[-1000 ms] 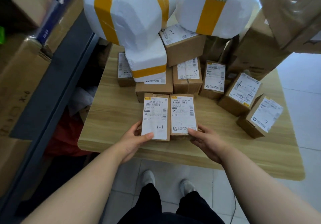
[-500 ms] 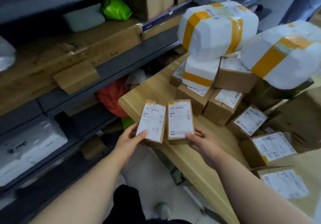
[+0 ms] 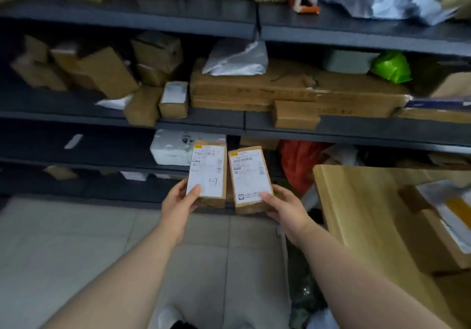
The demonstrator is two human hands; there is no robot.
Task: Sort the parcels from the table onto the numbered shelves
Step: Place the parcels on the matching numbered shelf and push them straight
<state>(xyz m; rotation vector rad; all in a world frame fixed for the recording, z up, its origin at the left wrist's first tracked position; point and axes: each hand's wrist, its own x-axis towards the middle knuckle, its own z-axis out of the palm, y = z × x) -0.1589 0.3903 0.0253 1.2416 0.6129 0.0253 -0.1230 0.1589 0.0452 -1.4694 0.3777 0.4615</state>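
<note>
My left hand (image 3: pixel 178 207) grips a small brown parcel (image 3: pixel 207 171) whose white label reads 1-7, thumb on the label's lower corner. Beside it, my right hand (image 3: pixel 285 208) holds a second small brown parcel (image 3: pixel 249 177) with a white barcode label, thumb on its lower edge. Both parcels are held up side by side over the floor, in front of the dark grey shelves (image 3: pixel 204 122). The wooden table (image 3: pixel 356 214) stands at the right with more labelled boxes (image 3: pixel 443 229) on it.
The shelves are crowded: brown boxes (image 3: pixel 107 71) on the middle left, a long flat carton (image 3: pixel 293 89) with a silver bag (image 3: pixel 237 58) on top, a green bag (image 3: pixel 392 67), a white parcel (image 3: pixel 170 147) and a red bag (image 3: pixel 298 165) lower down. Tiled floor (image 3: pixel 76 239) lies below.
I have turned left from the table toward the shelves. Both hands carried the two small parcels off the table and now hold them in front of the lower shelves.
</note>
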